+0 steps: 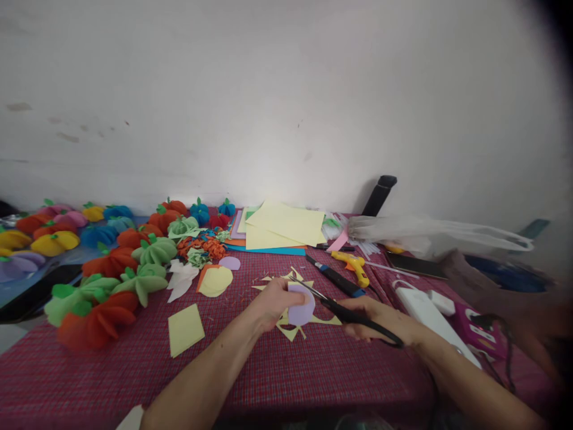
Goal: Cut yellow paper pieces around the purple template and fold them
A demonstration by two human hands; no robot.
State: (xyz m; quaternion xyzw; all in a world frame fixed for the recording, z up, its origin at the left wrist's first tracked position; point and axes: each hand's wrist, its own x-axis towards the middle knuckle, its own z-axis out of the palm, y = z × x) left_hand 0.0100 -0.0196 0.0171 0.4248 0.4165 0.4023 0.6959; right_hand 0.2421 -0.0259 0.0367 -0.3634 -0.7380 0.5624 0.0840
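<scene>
Pinched in my left hand [274, 303] is a piece of purple paper [301, 307] with a rounded lower edge. My right hand [373, 319] is closed around the black handles of a pair of scissors [344, 312]. The scissors' blades reach left across the top of the purple paper; whether they touch it I cannot tell. Under and around the paper lie pointed yellow paper scraps [290, 333]. To the left are a pile of yellow paper circles [215, 280], a purple circle [230, 263] and a stack of yellow squares [186, 329].
Colourful pumpkin-shaped paper crafts [110, 260] crowd the left side. Coloured sheets [286, 224] lie against the wall. Right of centre are a blue-black cutter [335, 278], a yellow glue gun [353, 266], a plastic bag [430, 233], a white power bank [430, 316] and a purple power strip [477, 331].
</scene>
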